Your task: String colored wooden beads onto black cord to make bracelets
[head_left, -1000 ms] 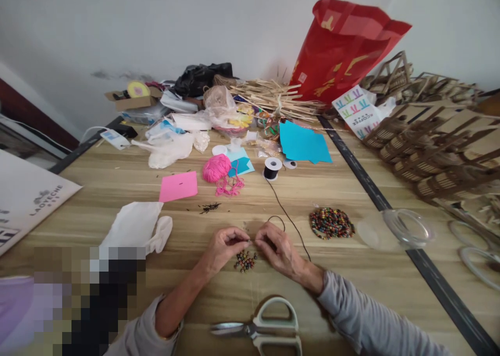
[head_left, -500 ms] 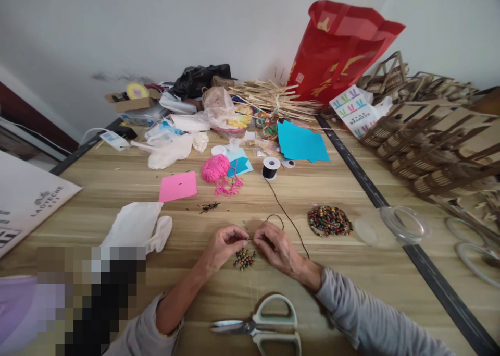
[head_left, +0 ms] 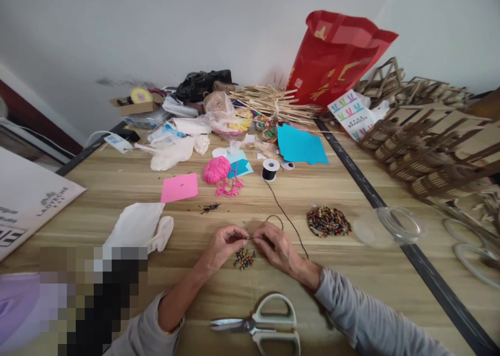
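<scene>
White, crumpled plastic sheeting (head_left: 135,224) lies to the left of the left grip on the table (head_left: 156,278), with a pink card (head_left: 179,187) farther off, beyond it. A small scatter of short dark pieces (head_left: 210,208) sits just beyond the left grip, and a ball of pink yarn (head_left: 216,170) farther past that. The left grip (head_left: 222,247) is pinched closed, thumb against fingertips, on a thin black cord (head_left: 286,216); whether a bead is in there too cannot be told. Loose beads (head_left: 245,259) lie between the two grips, a little nearer the person, and scissors (head_left: 250,326) rest nearer still. The cord's spool (head_left: 270,171) stands well beyond the right grip. The right grip (head_left: 277,245) is likewise pinched closed on the cord, which shows between both sets of fingertips and makes a loop just beyond this grip. To its right sits a heap of strung, multicoloured beads (head_left: 328,221), then a clear coil (head_left: 401,224) well apart.
</scene>
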